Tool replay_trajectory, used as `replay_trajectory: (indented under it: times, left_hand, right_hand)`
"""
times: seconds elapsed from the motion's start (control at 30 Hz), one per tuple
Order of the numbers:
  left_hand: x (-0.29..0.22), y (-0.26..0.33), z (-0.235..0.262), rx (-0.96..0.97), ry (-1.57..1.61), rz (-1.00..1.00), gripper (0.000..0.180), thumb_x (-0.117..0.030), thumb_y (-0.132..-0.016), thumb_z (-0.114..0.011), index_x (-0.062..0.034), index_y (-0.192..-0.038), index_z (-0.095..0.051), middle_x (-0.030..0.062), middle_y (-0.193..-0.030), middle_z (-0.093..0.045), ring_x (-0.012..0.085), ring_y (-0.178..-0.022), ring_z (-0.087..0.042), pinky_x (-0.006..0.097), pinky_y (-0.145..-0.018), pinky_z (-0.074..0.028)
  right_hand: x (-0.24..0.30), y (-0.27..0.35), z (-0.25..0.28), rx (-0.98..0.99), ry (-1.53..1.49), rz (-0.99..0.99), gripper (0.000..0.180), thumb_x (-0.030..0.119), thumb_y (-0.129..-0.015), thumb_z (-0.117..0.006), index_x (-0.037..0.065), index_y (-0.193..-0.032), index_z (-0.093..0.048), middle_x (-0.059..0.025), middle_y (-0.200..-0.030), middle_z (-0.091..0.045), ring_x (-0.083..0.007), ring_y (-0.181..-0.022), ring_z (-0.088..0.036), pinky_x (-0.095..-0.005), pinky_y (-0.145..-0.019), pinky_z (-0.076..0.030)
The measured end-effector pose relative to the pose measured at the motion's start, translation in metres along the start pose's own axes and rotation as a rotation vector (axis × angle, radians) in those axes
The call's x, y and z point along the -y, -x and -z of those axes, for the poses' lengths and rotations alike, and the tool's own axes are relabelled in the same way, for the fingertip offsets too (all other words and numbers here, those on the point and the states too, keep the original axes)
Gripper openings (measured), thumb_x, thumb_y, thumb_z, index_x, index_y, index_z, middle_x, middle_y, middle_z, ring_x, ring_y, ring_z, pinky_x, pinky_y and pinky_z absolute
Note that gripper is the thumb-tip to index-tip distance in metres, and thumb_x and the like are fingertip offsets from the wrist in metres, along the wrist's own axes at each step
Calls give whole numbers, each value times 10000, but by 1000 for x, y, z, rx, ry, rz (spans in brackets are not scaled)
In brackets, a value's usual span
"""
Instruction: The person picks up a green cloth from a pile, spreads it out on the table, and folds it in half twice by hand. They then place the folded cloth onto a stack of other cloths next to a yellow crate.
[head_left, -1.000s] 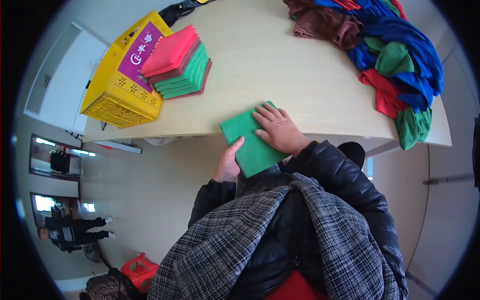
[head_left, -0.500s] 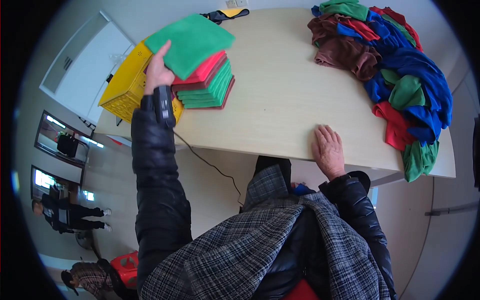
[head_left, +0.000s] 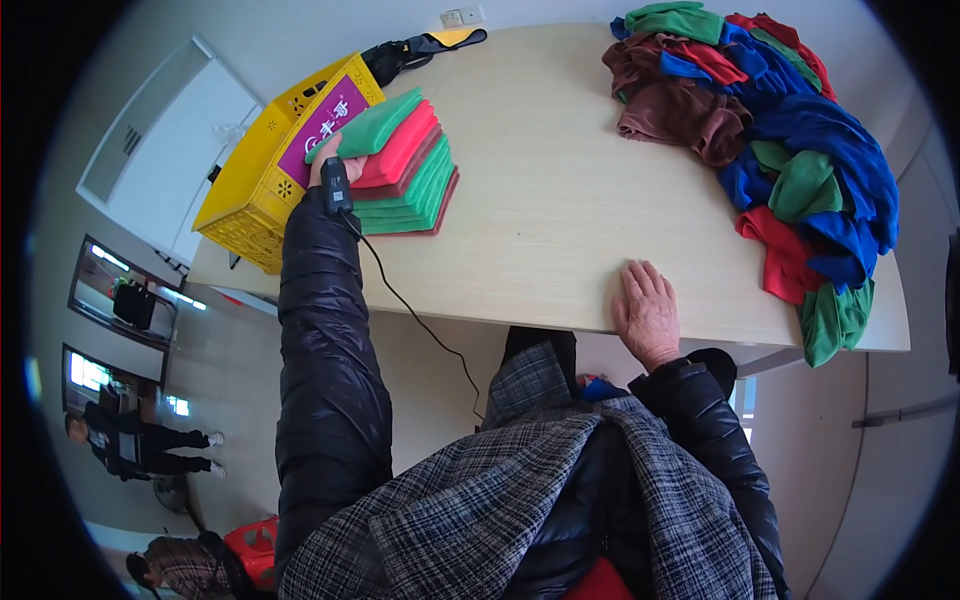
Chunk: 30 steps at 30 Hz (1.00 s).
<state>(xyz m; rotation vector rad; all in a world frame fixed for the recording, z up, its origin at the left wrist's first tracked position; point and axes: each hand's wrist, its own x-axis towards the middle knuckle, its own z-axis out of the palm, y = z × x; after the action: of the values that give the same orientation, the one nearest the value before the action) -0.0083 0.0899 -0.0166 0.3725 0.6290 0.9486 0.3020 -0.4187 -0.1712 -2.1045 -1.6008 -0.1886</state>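
My left hand (head_left: 338, 166) reaches to the stack of folded cloths (head_left: 410, 180) at the table's far left and rests on the folded green cloth (head_left: 368, 126) on top of it; whether the fingers grip the cloth is hard to tell. A small black device with a cable is strapped at that wrist. The stack holds green, red and dark red cloths. My right hand (head_left: 647, 312) lies flat, fingers apart, on the near edge of the light wooden table (head_left: 560, 220), holding nothing.
A yellow plastic crate (head_left: 262, 180) stands left of the stack at the table's edge. A loose heap of blue, red, green and brown cloths (head_left: 780, 150) fills the right side. A black and yellow tool (head_left: 420, 48) lies at the far edge. People stand on the floor at lower left.
My left hand carried the folded green cloth from the near edge to the stack and set it on top. My right hand stayed flat at the near edge.
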Motion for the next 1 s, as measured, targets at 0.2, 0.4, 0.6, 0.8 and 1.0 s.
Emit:
replay_trajectory:
  times: [0.2, 0.4, 0.6, 0.8, 1.0]
  left_hand:
    - [-119, 13, 71, 532, -226, 48, 312, -182, -977, -544, 22, -1209, -590, 176, -1212, -641, 269, -1134, -604, 380, -984, -476]
    - [-34, 92, 5, -157, -259, -186, 498, -316, -1023, -524, 57, -1346, -453, 220, -1394, -500, 342, -1310, -474, 450, -1158, -338]
    - [37, 194, 39, 340, -585, -373, 531, -241, -1057, -451, 33, -1494, -323, 234, -1482, -420, 334, -1413, -385, 434, -1184, -318]
    - [156, 225, 90, 270, -615, -66, 352, -259, -1032, -524, 4, -1264, -554, 144, -1242, -598, 235, -1166, -577, 367, -1024, -469]
    - [238, 235, 98, 207, -536, 82, 276, -264, -1025, -542, -29, -1159, -598, 115, -1114, -648, 206, -1036, -625, 345, -928, -521]
  right_hand:
    - [19, -11, -2, -3, -220, 55, 406, 158, -853, -612, -36, -1205, -560, -214, -1311, -532, -386, -1245, -486, -465, -1036, -401]
    - [-44, -6, 15, -98, -216, 4, 285, 167, -873, -610, 18, -1113, -647, -186, -1123, -651, -354, -1065, -619, -415, -897, -506]
    - [-153, -33, 83, -681, -294, -280, 122, 147, -862, -637, 46, -902, -691, -162, -820, -687, -371, -767, -663, -435, -681, -534]
    - [-286, -69, 162, -745, -505, -713, 291, 209, -904, -697, -12, -1090, -660, -62, -833, -680, -212, -765, -701, -304, -618, -546]
    - [-316, -98, 172, -682, -1092, -1051, 257, 226, -928, -642, 16, -1073, -614, -65, -821, -652, -219, -754, -712, -312, -554, -543]
